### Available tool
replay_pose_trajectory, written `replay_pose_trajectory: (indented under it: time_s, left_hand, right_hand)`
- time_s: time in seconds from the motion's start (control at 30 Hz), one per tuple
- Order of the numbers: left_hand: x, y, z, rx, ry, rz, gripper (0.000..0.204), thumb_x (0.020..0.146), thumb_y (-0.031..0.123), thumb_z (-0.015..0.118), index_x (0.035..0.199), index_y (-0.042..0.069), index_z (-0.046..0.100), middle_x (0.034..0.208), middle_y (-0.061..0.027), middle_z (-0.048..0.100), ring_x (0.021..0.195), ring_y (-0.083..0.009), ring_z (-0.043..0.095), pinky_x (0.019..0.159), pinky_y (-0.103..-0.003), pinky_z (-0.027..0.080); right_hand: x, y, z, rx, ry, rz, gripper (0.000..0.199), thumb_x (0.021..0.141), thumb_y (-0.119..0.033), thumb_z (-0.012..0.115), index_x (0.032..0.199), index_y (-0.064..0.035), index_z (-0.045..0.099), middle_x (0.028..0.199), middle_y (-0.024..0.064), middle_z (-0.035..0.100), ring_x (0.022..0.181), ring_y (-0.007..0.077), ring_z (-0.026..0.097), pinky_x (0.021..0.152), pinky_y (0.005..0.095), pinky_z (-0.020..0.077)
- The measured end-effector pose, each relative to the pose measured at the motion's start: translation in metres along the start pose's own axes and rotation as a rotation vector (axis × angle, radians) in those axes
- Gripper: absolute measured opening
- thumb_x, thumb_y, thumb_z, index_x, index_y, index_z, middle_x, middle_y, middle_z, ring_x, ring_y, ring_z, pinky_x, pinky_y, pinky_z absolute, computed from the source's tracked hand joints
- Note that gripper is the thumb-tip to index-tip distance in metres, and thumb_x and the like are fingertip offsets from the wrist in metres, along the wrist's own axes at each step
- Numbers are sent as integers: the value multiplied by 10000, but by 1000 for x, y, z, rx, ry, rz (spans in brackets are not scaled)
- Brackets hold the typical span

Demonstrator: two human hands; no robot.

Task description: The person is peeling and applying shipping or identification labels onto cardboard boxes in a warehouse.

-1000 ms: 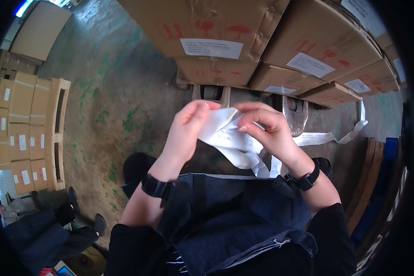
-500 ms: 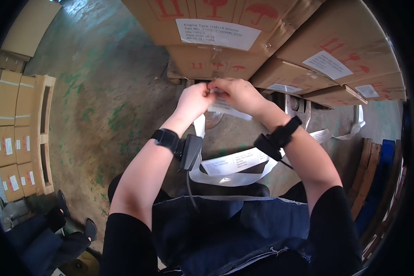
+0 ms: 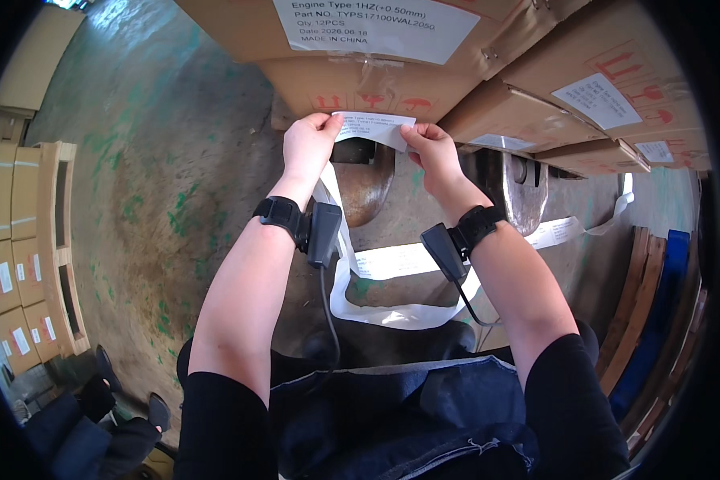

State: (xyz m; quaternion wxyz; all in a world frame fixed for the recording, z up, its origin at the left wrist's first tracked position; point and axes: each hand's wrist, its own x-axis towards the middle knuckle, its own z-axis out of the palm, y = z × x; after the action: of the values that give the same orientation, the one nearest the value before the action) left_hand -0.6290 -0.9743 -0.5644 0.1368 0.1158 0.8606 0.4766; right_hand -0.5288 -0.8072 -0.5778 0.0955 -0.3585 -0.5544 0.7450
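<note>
White label (image 3: pixel 374 133): is stretching between both hands, print facing up, along the bottom edge of the lower carton (image 3: pixel 316 84); I cannot tell whether it is touching the cardboard.
Left hand (image 3: pixel 308 150): is pinching the label's left end between thumb and fingers.
Right hand (image 3: pixel 436 154): is pinching the label's right end, thumb against the bent fingers.
Label strip (image 3: pixel 400 317): is dropping from near the left hand, looping in front of the person, and trailing away across the floor (image 3: pixel 208 184) toward its right side.
Upper carton (image 3: pixel 240 30): is resting on the lower one, a large white sticker (image 3: pixel 376 28) showing near its bottom edge.
Metal forks (image 3: pixel 364 200): are poking out beneath the cartons' bottom edges.
Wrist straps (image 3: pixel 278 210): are circling both forearms, each bearing a black box with a cable.
Wooden pallet (image 3: pixel 60 240): is standing at the floor's left edge, beside stacked boxes (image 3: pixel 0 192).
Blue plank (image 3: pixel 656 320): is lying at the floor's right edge, beside brown wooden ones.
Another person's shoe (image 3: pixel 158 412): is resting near the floor's lower left corner.
</note>
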Motion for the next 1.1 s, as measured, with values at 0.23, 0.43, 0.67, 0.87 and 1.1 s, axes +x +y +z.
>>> replay_pose_trajectory:
  time_s: [0.23, 0.43, 0.67, 0.87, 1.1]
  left_hand:
    - [4, -5, 13, -58, 86, -29, 313, 802, 326, 615, 871, 23, 659, 720, -135, 645, 680, -245, 621, 662, -302, 464]
    - [-13, -5, -33, -245, 11, -198, 417, 829, 245, 627, 1119, -32, 512, 871, -38, 561, 636, -56, 434, 551, -197, 357]
    - [-104, 96, -121, -724, -177, -124, 289, 895, 123, 506, 1151, -9, 481, 737, 18, 470, 599, -42, 410, 535, -174, 362]
    - [-140, 167, -164, -845, -96, 39, 262, 918, 149, 479, 1151, 30, 474, 709, 23, 448, 574, -53, 412, 535, -194, 367]
    - [-150, 166, -204, -1054, 30, 174, 285, 879, 167, 540, 1134, 53, 488, 830, -39, 522, 679, -129, 501, 614, -267, 408]
  right_hand:
    - [9, -4, 2, 24, 71, 117, 176, 761, -228, 704, 770, -153, 546, 797, -50, 555, 791, 74, 477, 722, 262, 358]
    - [-1, 2, 29, -194, -165, 60, 144, 772, -123, 657, 884, -42, 616, 733, 14, 573, 619, 97, 501, 549, 257, 418]
    - [45, 28, -14, -677, -283, -117, 266, 861, -62, 460, 1089, -22, 591, 1077, 93, 602, 1026, 201, 543, 901, 335, 416]
    - [-87, -62, -12, -276, -1061, 195, 568, 839, -398, 577, 1196, 32, 475, 1151, 65, 547, 1037, 137, 506, 897, 297, 389]
    - [-142, -125, -66, -435, -839, -28, 249, 814, -211, 613, 891, 21, 563, 779, 7, 577, 698, 61, 512, 604, 214, 405]
